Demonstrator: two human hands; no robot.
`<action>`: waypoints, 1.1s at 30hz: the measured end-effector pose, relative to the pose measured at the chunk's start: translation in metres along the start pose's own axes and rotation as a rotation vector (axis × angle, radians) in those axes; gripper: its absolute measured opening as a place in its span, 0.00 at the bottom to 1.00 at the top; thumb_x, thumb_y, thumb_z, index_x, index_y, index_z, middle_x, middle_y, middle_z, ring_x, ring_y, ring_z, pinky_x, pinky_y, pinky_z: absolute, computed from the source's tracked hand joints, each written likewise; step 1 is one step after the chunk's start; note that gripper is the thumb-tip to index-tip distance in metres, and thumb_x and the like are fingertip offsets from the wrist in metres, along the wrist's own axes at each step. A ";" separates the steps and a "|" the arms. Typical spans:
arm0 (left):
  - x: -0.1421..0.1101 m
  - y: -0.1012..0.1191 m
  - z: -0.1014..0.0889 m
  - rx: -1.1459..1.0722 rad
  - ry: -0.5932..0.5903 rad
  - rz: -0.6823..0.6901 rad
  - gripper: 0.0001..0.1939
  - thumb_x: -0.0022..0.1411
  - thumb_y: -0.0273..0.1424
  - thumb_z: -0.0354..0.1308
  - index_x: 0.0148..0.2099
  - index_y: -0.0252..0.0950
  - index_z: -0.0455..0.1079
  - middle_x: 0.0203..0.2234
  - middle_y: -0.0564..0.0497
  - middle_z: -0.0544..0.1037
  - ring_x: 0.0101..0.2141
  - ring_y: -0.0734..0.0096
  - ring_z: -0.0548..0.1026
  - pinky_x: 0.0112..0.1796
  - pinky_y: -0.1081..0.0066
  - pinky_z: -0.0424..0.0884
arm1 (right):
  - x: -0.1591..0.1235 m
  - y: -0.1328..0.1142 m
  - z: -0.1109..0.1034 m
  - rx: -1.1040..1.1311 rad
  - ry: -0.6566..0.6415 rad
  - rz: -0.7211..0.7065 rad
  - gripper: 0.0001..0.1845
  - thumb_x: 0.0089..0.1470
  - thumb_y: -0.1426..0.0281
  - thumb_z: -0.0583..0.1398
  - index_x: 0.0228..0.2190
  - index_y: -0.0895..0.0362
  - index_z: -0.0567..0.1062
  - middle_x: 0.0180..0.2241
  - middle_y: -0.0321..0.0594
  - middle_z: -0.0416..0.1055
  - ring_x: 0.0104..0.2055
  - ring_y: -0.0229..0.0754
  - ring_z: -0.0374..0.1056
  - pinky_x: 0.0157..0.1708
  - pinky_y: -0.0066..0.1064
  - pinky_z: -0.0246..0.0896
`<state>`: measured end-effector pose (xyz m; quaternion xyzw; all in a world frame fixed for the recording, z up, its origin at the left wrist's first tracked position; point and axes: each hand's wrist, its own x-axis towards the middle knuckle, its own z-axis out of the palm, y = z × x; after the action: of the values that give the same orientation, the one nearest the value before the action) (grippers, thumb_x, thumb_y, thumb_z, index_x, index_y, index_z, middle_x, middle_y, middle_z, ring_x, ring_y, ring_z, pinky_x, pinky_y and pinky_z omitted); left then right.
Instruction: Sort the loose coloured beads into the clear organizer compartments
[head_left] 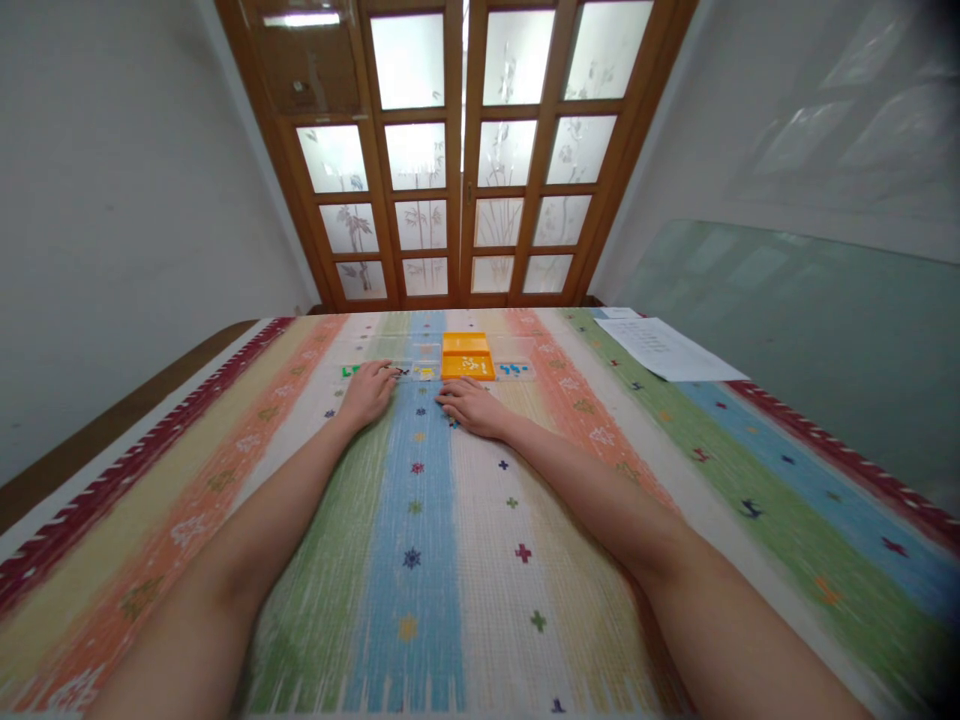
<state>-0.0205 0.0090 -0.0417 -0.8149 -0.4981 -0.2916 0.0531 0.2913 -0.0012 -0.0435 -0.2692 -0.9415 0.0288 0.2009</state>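
a wooden double door (453,150) with frosted, plant-patterned panes fills the far end of the room, between pale walls (127,150). in front of you stretches a table covered by a striped cloth (495,580) in green, blue, white, yellow, orange and dark red, dotted with small motifs. a greenish panel (795,310) leans into view beyond the right edge.

your two bare forearms reach in from the near side. toward the far right of the cloth lies a white paper sheet (667,348) with faint writing, too small to read.

near the far end of the table, close to the middle, sits an orange box (453,368), lid open and tipped back. a clear container (412,376) stands just to its left, and another clear container (531,371) to its right.

your left hand (369,393) lies at the left container, palm down, fingers extended over its front edge. your right hand (471,405) is just before the orange box, fingers loosely spread and slightly bent. whether either hand pinches something, you cannot tell from here.

smallest are the pieces: white pieces (472,363) in the orange box, blue pieces (514,369) in the right container, and green pieces (349,371), dark pieces (403,372) and yellow pieces (425,371) in the left one.
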 end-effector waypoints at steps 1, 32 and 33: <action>0.000 0.004 -0.001 0.000 -0.007 0.020 0.19 0.75 0.36 0.48 0.57 0.40 0.77 0.60 0.43 0.74 0.60 0.55 0.69 0.64 0.49 0.63 | 0.000 0.000 -0.001 -0.011 0.016 0.007 0.21 0.74 0.63 0.51 0.59 0.51 0.76 0.58 0.46 0.73 0.65 0.48 0.62 0.70 0.52 0.46; -0.011 0.085 0.017 -0.117 -0.541 0.293 0.36 0.75 0.52 0.44 0.77 0.43 0.50 0.75 0.45 0.52 0.74 0.52 0.49 0.70 0.50 0.45 | -0.014 0.028 -0.005 0.088 0.151 0.108 0.16 0.70 0.66 0.56 0.50 0.56 0.81 0.51 0.46 0.78 0.54 0.47 0.72 0.57 0.39 0.65; -0.010 0.083 0.016 -0.137 -0.535 0.290 0.36 0.75 0.52 0.45 0.77 0.42 0.52 0.75 0.45 0.53 0.74 0.52 0.51 0.70 0.50 0.46 | -0.014 0.027 -0.004 0.094 0.141 0.105 0.17 0.70 0.66 0.56 0.52 0.56 0.81 0.52 0.47 0.78 0.55 0.47 0.72 0.58 0.41 0.65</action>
<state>0.0529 -0.0344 -0.0431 -0.9269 -0.3524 -0.0892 -0.0938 0.3165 0.0142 -0.0494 -0.3099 -0.9072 0.0646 0.2771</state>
